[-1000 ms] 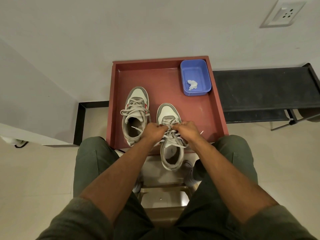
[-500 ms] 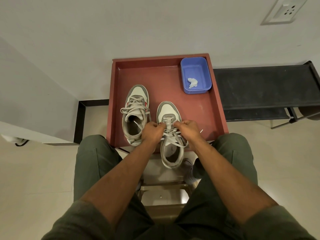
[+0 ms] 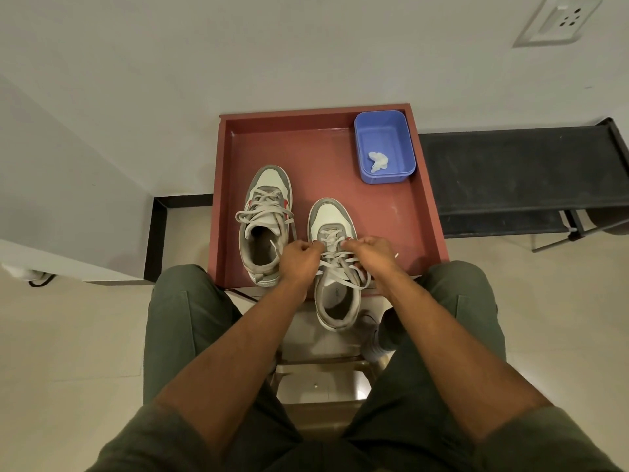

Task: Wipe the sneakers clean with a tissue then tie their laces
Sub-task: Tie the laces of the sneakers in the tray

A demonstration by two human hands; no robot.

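Note:
Two grey-and-white sneakers stand toes away from me on a red tray. The left sneaker has its laces lying loose over the tongue. The right sneaker sits nearer me, its heel overhanging the tray's front edge. My left hand and my right hand are on either side of its tongue, each pinching a lace with curled fingers. A crumpled white tissue lies in a blue tub at the tray's back right corner.
The tray stands against a white wall. A black bench runs off to the right of it. A white cabinet side is on the left. My knees in green shorts flank the tray's front, with a stool between them.
My hands have drawn slightly apart across the right sneaker's laces. The view has tilted a little, so the tray sits higher in the frame.

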